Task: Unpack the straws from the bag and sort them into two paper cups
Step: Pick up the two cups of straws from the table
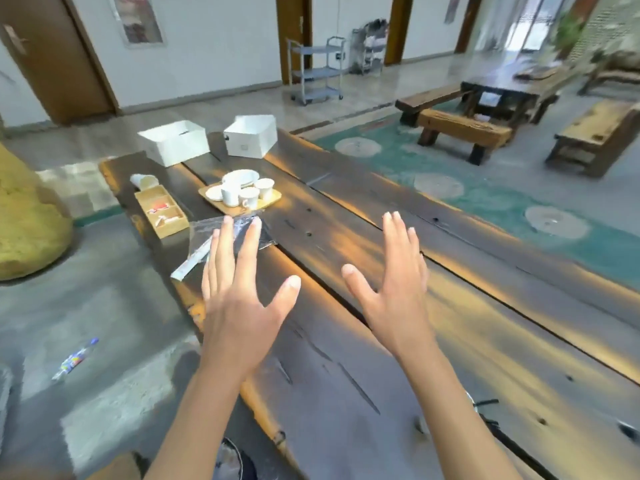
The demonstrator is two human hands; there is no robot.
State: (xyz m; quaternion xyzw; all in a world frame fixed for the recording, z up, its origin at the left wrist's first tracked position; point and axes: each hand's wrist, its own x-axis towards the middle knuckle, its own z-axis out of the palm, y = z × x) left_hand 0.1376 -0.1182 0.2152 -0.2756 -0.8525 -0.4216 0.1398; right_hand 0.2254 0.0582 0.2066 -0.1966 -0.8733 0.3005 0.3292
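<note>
A clear plastic bag (pixel 204 233) lies on the dark wooden table (pixel 363 237), with white paper-wrapped straws (pixel 190 263) poking out of its near left end. Paper cups (pixel 143 181) lie on their side, stacked, at the far left of the table. My left hand (pixel 242 296) hovers flat with fingers spread, its fingertips over the bag's near right part. My right hand (pixel 394 285) is held up the same way to the right of it, over bare table. Neither hand holds anything.
A wooden divided box (pixel 161 211) sits left of the bag. Behind the bag a wooden tray (pixel 272 200) carries white ceramic cups and dishes. Two white boxes (pixel 175 142) stand at the table's far end. A wrapper (pixel 74 358) lies on the floor at left.
</note>
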